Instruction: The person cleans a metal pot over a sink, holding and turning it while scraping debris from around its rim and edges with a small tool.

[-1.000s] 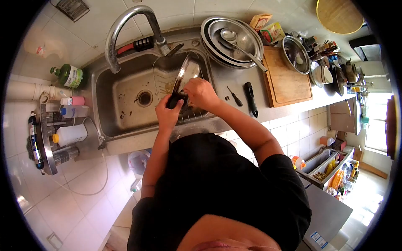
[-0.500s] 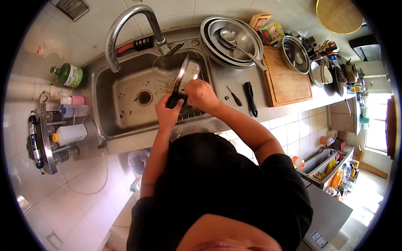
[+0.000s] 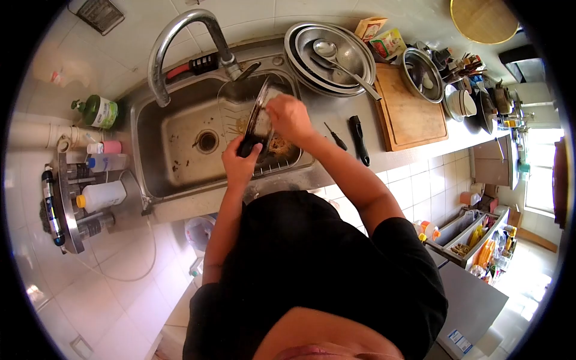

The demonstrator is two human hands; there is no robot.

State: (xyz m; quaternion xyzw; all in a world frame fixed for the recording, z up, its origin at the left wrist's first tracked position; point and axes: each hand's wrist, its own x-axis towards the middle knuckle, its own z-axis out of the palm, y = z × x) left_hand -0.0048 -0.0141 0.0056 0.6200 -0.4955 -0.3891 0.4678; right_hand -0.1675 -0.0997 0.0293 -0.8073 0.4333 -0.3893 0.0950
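Note:
Over the right part of the sink [image 3: 174,129], a round metal pan [image 3: 258,114] with dark stains is tilted on its edge. My left hand [image 3: 239,161] grips the black part at its lower end, with the thumb on the near side. My right hand [image 3: 289,119] is closed, its knuckles against the pan's surface; whatever its fingers hold is hidden. Below the pan, brown bits [image 3: 279,146] lie in a wire rack. On the counter to the right are a small screwdriver [image 3: 336,137] and a loose black handle [image 3: 359,141].
A curved faucet [image 3: 180,30] arches over the sink. Stacked metal bowls [image 3: 294,57] with a ladle [image 3: 348,71] stand behind the screwdriver. A wooden cutting board [image 3: 414,123] lies farther right. Bottles [image 3: 102,195] line a rack at left.
My right hand has moved up along the pan, away from my left hand. More of the brown bits beneath now show. The left hand keeps its grip in nearly the same place.

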